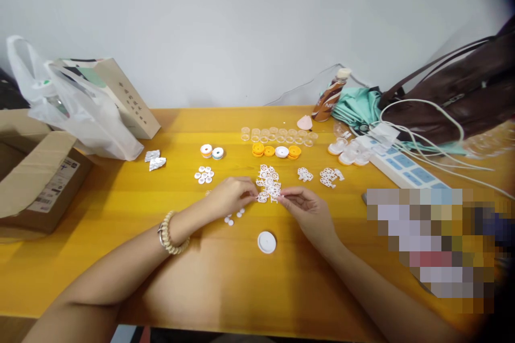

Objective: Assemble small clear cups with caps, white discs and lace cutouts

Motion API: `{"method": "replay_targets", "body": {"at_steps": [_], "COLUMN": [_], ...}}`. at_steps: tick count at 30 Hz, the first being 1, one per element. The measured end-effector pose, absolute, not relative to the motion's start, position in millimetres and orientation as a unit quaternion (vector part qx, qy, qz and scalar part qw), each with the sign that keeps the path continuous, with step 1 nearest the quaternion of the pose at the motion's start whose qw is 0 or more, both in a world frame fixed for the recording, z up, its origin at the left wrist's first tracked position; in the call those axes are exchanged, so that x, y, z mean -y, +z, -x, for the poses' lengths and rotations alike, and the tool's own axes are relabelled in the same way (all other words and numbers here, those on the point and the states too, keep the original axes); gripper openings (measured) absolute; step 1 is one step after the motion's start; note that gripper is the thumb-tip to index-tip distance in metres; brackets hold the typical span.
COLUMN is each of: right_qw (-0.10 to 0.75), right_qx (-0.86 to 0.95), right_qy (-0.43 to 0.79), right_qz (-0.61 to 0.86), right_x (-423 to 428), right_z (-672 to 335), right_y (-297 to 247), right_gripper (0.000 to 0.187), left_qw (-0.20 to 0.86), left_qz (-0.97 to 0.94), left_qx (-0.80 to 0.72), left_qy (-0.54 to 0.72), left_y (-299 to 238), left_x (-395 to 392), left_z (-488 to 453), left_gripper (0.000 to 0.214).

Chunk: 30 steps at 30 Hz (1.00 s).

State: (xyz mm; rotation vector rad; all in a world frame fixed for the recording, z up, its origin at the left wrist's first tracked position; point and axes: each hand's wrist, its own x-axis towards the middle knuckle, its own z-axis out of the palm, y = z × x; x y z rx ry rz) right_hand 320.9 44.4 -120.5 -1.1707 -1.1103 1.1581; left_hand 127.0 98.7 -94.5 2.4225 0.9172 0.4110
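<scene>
My left hand [231, 196] and my right hand [302, 208] meet over the middle of the yellow table [120, 209], both pinching a small white plastic lattice of joined parts [269, 193]. A bead bracelet is on my left wrist. More white lattice pieces [267, 174] lie just behind the hands. Small white discs [234, 217] sit under my left hand. A round white cap [266, 241] lies on the table nearer to me.
Behind are clear little cups [277, 135], orange and white discs [277, 151], a cluster of white rings [204, 174], foil scraps [155, 159]. A power strip [398, 166] with cables, a bottle [330, 97], a teal umbrella and brown bag [454, 96] stand right. Cardboard box [36, 177] and plastic bag [76, 107] stand left.
</scene>
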Motion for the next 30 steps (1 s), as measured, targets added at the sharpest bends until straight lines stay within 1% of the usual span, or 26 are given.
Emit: {"method": "replay_targets", "body": {"at_steps": [3,8,10,12,17,22,26,30], "right_qw": [0.540,0.533,0.532,0.534,0.538,0.524,0.519,0.510], "right_qx": [0.470,0.476,0.477,0.476,0.475,0.490,0.502,0.510], "right_qy": [0.498,0.508,0.509,0.509,0.514,0.512,0.503,0.508], "right_qz": [0.489,0.481,0.480,0.478,0.470,0.473,0.475,0.470], "right_x": [-44,-45,-45,-46,-47,-44,-42,-41], "right_z": [-320,-318,-317,-316,-315,-315,-315,-313], "right_y": [-122,-124,-124,-125,-125,-124,-123,-123], "right_gripper": [0.018,0.019,0.020,0.021,0.020,0.020,0.022,0.020], "left_qw": [0.251,0.233,0.264,0.304,0.361,0.482,0.523,0.571], "left_qz": [-0.889,-0.859,-0.837,-0.819,-0.799,-0.730,-0.704,-0.683], "left_qx": [-0.340,-0.383,-0.396,-0.398,-0.404,-0.411,-0.405,-0.367], "left_qy": [0.176,0.248,0.269,0.281,0.262,0.257,0.257,0.269], "left_y": [-94,-88,-86,-87,-93,-91,-81,-76], "left_x": [-99,-97,-97,-98,-105,-108,-105,-96], "left_z": [-127,-127,-126,-125,-123,-122,-121,-126], "left_gripper": [0.011,0.006,0.008,0.015,0.019,0.021,0.028,0.021]}}
